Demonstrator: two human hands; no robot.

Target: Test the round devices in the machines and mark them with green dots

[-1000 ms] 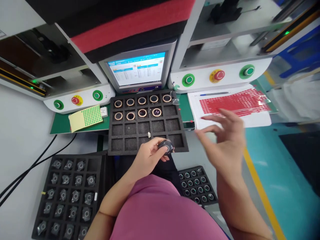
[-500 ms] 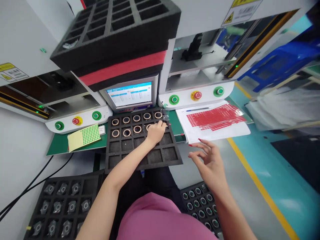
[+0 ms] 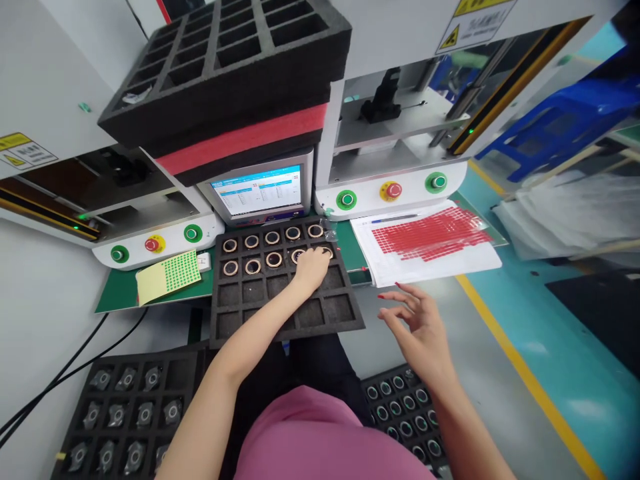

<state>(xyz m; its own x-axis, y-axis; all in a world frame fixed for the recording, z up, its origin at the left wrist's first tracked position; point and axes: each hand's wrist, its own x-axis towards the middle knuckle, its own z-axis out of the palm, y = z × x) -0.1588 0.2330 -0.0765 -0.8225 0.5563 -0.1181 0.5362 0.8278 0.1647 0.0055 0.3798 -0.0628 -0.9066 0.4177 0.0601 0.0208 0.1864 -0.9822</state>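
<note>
My left hand [image 3: 313, 268] reaches over a black foam tray [image 3: 249, 291]. Its fingers are curled at a round, gold-rimmed part [image 3: 327, 253] at the right end of the second row, which shows just past the fingertips. Partly covered by the hand is a neighbouring gold-rimmed part [image 3: 296, 256]. Several like it fill the two back rows, among them a dark-centred one [image 3: 274, 260]. To the right, my right hand [image 3: 419, 327] hovers in the air below a sheet of red stickers [image 3: 430, 233]; its fingers are bent but apart, with nothing between them.
A monitor [image 3: 260, 190] stands behind the tray, under stacked foam trays [image 3: 230, 87]. Button panels [image 3: 391, 192] flank it. Green dot stickers [image 3: 170, 277] lie at left. Lower down are a tray with bagged parts [image 3: 125, 413] and another with round parts [image 3: 405, 413].
My left hand has shifted slightly left and down, and more of the round part at the row's right end shows. My right hand has hardly moved.
</note>
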